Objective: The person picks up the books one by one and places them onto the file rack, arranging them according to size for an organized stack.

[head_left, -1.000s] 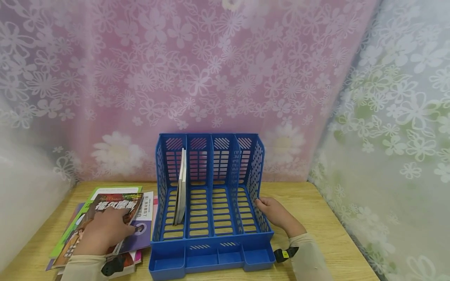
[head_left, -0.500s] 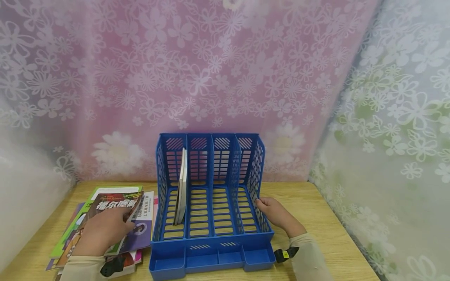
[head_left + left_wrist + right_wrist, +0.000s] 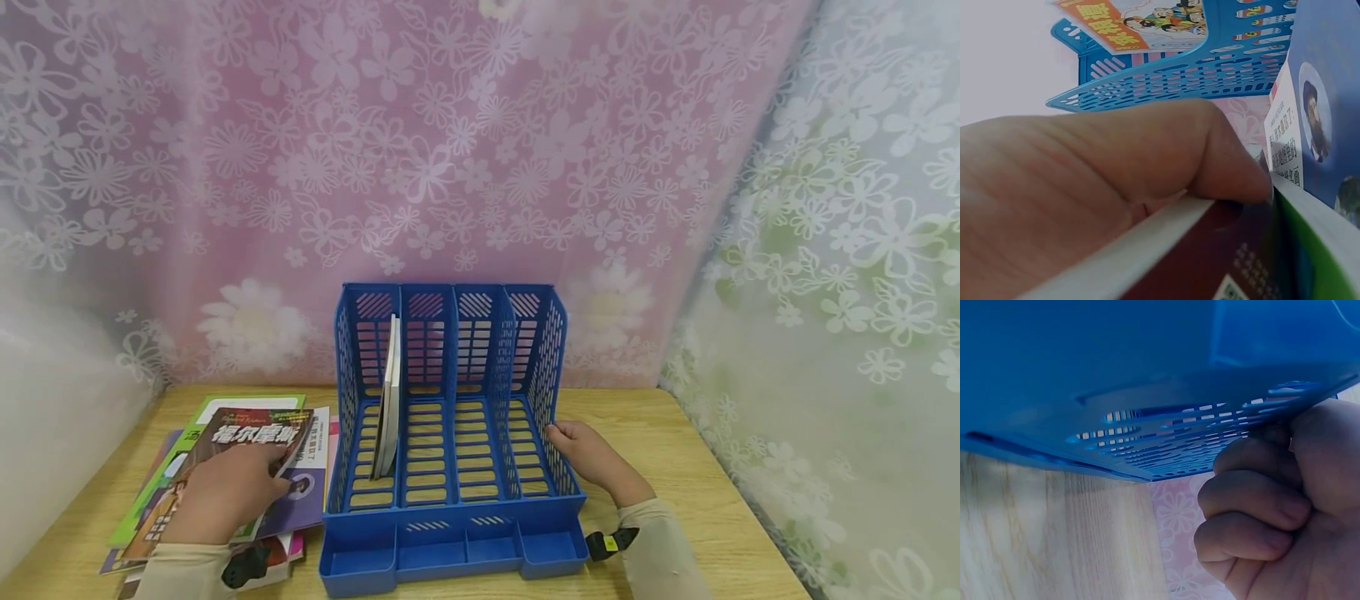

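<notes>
On the left of the bench (image 3: 675, 433), my left hand (image 3: 221, 492) gripped the top book (image 3: 247, 442) of the stack (image 3: 187, 500), thumb under its lifted right edge. In the middle stood the blue file rack (image 3: 450, 400), one book (image 3: 387, 400) upright in its leftmost slot. My right hand (image 3: 588, 454) held the rack's right wall, fingers curled.

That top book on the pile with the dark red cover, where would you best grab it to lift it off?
Probably by its right long edge, coming from the rack side. The dark red book lies tilted on the pile, and that edge is already raised clear of the purple book beneath, where the left hand pinches it. The blue rack stands close, so room is tight.
</notes>
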`<action>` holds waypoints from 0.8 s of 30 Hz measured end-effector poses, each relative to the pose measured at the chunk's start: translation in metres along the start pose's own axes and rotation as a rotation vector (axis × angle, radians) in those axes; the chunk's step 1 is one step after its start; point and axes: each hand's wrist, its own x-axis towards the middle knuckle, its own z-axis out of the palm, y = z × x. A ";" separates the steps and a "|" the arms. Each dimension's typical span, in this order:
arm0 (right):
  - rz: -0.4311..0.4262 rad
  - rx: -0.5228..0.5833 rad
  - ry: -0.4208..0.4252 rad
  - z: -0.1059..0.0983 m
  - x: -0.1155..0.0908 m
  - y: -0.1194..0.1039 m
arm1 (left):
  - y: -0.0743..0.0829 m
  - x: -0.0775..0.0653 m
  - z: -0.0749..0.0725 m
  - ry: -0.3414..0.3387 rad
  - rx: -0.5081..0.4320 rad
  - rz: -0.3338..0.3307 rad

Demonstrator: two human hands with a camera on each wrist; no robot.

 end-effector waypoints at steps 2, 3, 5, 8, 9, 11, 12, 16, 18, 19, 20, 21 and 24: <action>-0.004 0.001 -0.003 0.000 0.000 0.000 | 0.001 0.001 0.000 -0.001 0.011 0.004; -0.005 0.001 -0.004 0.000 0.000 0.000 | 0.001 0.001 0.000 0.000 0.014 0.009; -0.008 0.002 -0.006 -0.001 0.000 0.000 | 0.001 0.002 0.000 0.006 0.019 0.012; -0.011 0.001 -0.009 -0.001 -0.001 -0.001 | 0.003 0.002 0.001 0.011 0.025 0.007; -0.011 -0.001 -0.010 -0.001 -0.001 -0.001 | 0.003 0.002 0.002 0.012 0.028 0.005; -0.014 -0.004 -0.011 -0.001 -0.001 -0.002 | 0.003 0.002 0.003 0.013 0.034 -0.002; -0.016 -0.006 -0.012 -0.001 -0.001 -0.002 | 0.004 0.002 0.003 0.015 0.035 -0.002; -0.016 -0.013 -0.013 -0.001 -0.001 -0.002 | 0.005 0.002 0.004 0.027 0.040 0.002; -0.015 -0.014 -0.014 -0.001 -0.001 -0.002 | 0.006 0.001 0.004 0.036 0.040 0.006; -0.014 -0.014 -0.013 -0.001 -0.001 -0.002 | 0.006 0.001 0.004 0.039 0.039 0.006; -0.015 -0.014 -0.014 -0.001 -0.001 -0.002 | 0.006 0.001 0.004 0.043 0.039 0.006; -0.015 -0.015 -0.013 -0.001 -0.001 -0.002 | 0.006 0.002 0.004 0.045 0.040 0.005; -0.019 -0.019 -0.008 -0.001 -0.001 -0.001 | 0.007 0.003 0.004 0.046 0.044 0.001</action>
